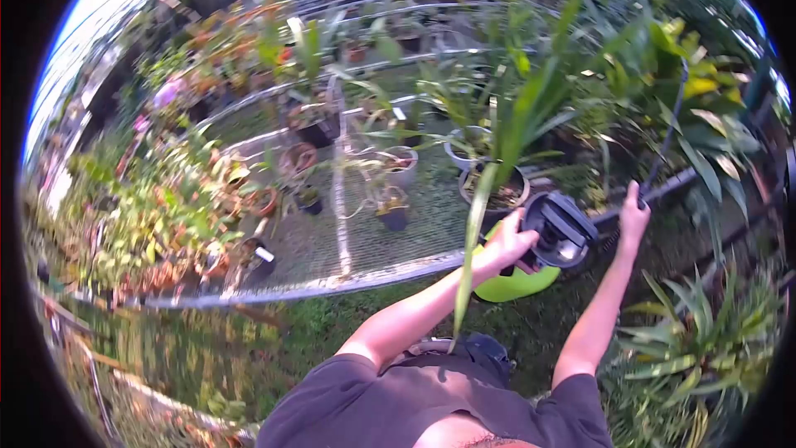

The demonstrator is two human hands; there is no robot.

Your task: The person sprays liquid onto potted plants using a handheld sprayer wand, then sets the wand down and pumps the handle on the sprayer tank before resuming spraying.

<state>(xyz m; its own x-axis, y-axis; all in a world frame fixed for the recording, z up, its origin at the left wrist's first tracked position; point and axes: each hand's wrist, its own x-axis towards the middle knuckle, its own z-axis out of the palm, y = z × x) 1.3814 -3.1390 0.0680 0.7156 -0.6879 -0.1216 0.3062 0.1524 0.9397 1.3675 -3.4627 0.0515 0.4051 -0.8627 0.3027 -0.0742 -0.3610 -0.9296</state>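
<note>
A yellow-green sprayer tank (518, 284) with a round dark top (561, 230) hangs in front of my body at the edge of the plant bench. My left hand (510, 245) is closed at the left side of the dark top. Out to the right, my right hand (635, 209) is wrapped round the dark handle of a long thin spray wand (673, 112), which points up and away into the leaves. A long green leaf (471, 253) hangs across my left forearm.
A mesh bench (398, 272) with a pale front rail carries several potted plants, among them a white pot (401, 168) and a dark pot (315, 128). Leafy plants (705, 344) stand at lower right. Grass (323, 323) lies below the bench.
</note>
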